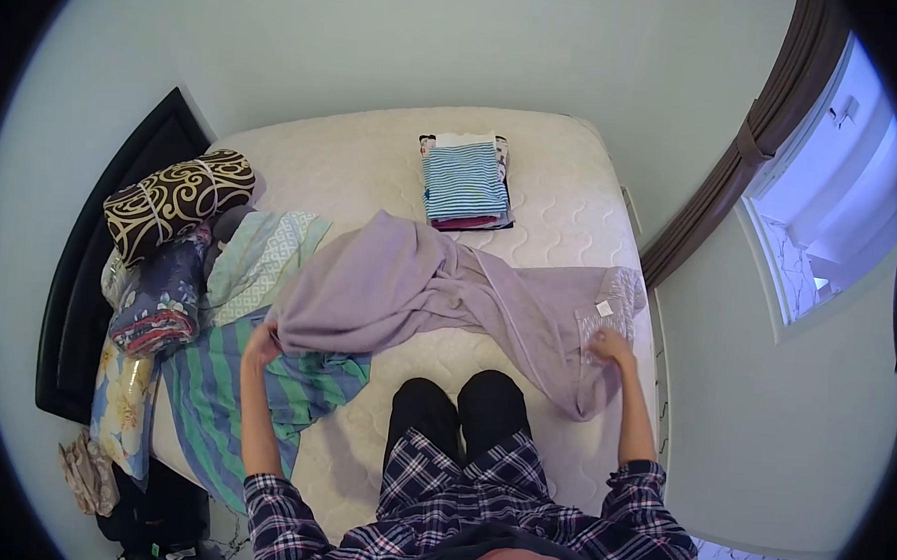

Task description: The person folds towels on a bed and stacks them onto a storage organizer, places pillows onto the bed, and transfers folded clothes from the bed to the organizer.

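Observation:
A large mauve cloth [399, 278] lies rumpled and stretched sideways across the mattress, twisted near its middle. At its left edge my left hand [263, 342] is closed on the fabric. My right hand [611, 347] pinches the cloth near its right end, beside a small white tag [604, 308] and a paler patterned band. Under the left part of the mauve cloth lies a blue and green striped cloth [223, 390]. A pale patterned cloth [269, 262] touches its upper left side.
A folded stack with a blue-striped top [463, 181] sits on the mattress [354, 156]. At the left are a rolled brown patterned bundle [177, 203], a plastic-wrapped floral bundle [157, 302], a floral pillow [123, 401] and a black headboard [79, 264]. A curtain [744, 153] hangs right.

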Available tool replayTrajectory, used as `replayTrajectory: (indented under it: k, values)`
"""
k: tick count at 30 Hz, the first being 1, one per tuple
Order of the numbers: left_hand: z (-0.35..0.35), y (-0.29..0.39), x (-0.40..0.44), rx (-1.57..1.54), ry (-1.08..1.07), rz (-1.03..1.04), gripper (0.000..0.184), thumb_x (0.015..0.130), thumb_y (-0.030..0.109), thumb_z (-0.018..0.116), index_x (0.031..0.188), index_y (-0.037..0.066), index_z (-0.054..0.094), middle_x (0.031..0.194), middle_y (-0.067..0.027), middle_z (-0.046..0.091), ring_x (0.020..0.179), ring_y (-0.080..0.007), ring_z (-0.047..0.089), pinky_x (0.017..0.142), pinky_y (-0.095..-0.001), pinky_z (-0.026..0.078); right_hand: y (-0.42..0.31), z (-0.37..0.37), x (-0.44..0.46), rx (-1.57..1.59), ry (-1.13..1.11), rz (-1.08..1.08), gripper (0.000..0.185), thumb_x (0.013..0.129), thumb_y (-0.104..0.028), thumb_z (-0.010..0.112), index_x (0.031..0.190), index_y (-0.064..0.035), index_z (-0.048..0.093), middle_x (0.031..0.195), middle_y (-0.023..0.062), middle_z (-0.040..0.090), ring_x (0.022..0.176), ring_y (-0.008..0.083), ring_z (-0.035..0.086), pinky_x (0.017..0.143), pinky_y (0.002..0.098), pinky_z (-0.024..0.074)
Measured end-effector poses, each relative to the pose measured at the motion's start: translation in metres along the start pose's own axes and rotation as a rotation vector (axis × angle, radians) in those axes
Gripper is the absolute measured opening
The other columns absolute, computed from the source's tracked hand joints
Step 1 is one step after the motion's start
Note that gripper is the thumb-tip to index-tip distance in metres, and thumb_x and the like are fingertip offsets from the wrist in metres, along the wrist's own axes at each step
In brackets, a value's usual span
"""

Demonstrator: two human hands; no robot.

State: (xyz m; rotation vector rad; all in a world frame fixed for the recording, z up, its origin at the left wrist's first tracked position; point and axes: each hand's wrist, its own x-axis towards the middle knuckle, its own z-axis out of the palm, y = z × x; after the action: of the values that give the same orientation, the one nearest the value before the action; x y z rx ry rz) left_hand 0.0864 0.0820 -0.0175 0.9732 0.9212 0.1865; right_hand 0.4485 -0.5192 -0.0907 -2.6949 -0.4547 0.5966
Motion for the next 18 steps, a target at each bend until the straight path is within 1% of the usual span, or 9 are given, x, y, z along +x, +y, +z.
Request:
replayTrajectory:
  k: [1, 3, 5, 7, 9, 11, 15, 17, 18]
  values:
    - [-0.001, -0.009, -0.006, 0.003, 0.035, -0.034, 0.020, 0.077, 0.015, 0.042, 0.087, 0.004, 0.055, 0.084, -0.0069, 0.058, 0.080, -0.0199, 0.054, 0.073, -0.0368, 0.043, -0.013, 0.014, 0.016, -0.015, 0.132, -0.130, 0.044, 0.065, -0.028, 0.067, 0.099, -0.0047, 0.053, 0.091, 0.0155, 0.059, 0.087, 0.0303, 0.056, 0.075, 0.0372, 0.0443]
    - [-0.022, -0.035, 0.012, -0.075, 0.042, -0.003, 0.019, 0.076, 0.014, 0.045, 0.089, 0.004, 0.054, 0.081, -0.0064, 0.058, 0.075, -0.0198, 0.054, 0.071, -0.0348, 0.043, -0.081, 0.017, 0.034, 0.073, 0.102, -0.111, 0.050, 0.065, -0.032, 0.067, 0.103, -0.0047, 0.051, 0.097, 0.0165, 0.057, 0.093, 0.0306, 0.054, 0.081, 0.0369, 0.0412]
    - [-0.044, -0.063, 0.039, 0.054, 0.023, -0.015, 0.018, 0.074, 0.012, 0.048, 0.088, 0.004, 0.054, 0.080, -0.0062, 0.057, 0.074, -0.0192, 0.054, 0.067, -0.0330, 0.043, -0.109, 0.056, 0.085, 0.159, 0.167, -0.315, 0.058, 0.066, -0.035, 0.065, 0.112, -0.0066, 0.045, 0.108, 0.0168, 0.051, 0.099, 0.0311, 0.050, 0.081, 0.0389, 0.0412]
    - [-0.018, -0.077, 0.022, 0.214, 0.038, 0.029, 0.022, 0.073, 0.008, 0.049, 0.095, 0.004, 0.052, 0.079, -0.0062, 0.057, 0.073, -0.0197, 0.054, 0.064, -0.0339, 0.044, -0.158, 0.073, 0.109, 0.106, 0.158, -0.302, 0.063, 0.067, -0.037, 0.064, 0.116, -0.0071, 0.040, 0.113, 0.0164, 0.047, 0.102, 0.0320, 0.047, 0.082, 0.0421, 0.0398]
    - [-0.006, -0.091, 0.016, 0.537, 0.071, -0.110, 0.032, 0.073, 0.002, 0.049, 0.104, 0.006, 0.048, 0.084, -0.0078, 0.057, 0.074, -0.0217, 0.054, 0.063, -0.0362, 0.045, -0.185, 0.095, 0.133, 0.055, 0.145, -0.294, 0.068, 0.067, -0.038, 0.063, 0.120, -0.0077, 0.035, 0.118, 0.0160, 0.043, 0.106, 0.0330, 0.044, 0.083, 0.0454, 0.0385]
    - [-0.036, -0.136, 0.046, 0.337, -0.053, -0.111, 0.041, 0.074, -0.001, 0.047, 0.113, 0.009, 0.043, 0.095, -0.0099, 0.056, 0.084, -0.0253, 0.054, 0.071, -0.0415, 0.045, -0.193, 0.137, 0.157, -0.106, 0.592, -0.275, 0.074, 0.068, -0.041, 0.061, 0.125, -0.0081, 0.027, 0.122, 0.0146, 0.037, 0.109, 0.0348, 0.040, 0.084, 0.0520, 0.0348]
    - [-0.019, -0.115, 0.026, 0.197, 0.024, -0.166, 0.040, 0.079, 0.001, 0.042, 0.118, 0.007, 0.040, 0.109, -0.0110, 0.051, 0.098, -0.0264, 0.051, 0.082, -0.0430, 0.043, -0.203, 0.143, 0.159, -0.147, 0.490, -0.166, 0.066, 0.070, -0.042, 0.057, 0.120, -0.0067, 0.033, 0.112, 0.0146, 0.047, 0.101, 0.0321, 0.047, 0.082, 0.0549, 0.0335]
    - [-0.032, -0.102, 0.027, 0.060, -0.136, -0.136, 0.034, 0.083, 0.009, 0.040, 0.116, 0.002, 0.042, 0.108, -0.0101, 0.053, 0.094, -0.0249, 0.054, 0.082, -0.0378, 0.044, -0.186, 0.142, 0.184, 0.037, 0.206, 0.034, 0.042, 0.077, -0.034, 0.052, 0.107, -0.0045, 0.047, 0.093, 0.0151, 0.056, 0.090, 0.0313, 0.054, 0.076, 0.0419, 0.0425]
    - [-0.031, -0.090, 0.025, 0.055, -0.135, -0.146, 0.034, 0.083, 0.009, 0.040, 0.116, 0.002, 0.042, 0.108, -0.0101, 0.053, 0.094, -0.0249, 0.054, 0.082, -0.0378, 0.044, -0.126, 0.192, 0.238, 0.030, 0.199, 0.038, 0.042, 0.077, -0.034, 0.052, 0.107, -0.0045, 0.047, 0.093, 0.0151, 0.056, 0.090, 0.0313, 0.054, 0.076, 0.0419, 0.0425]
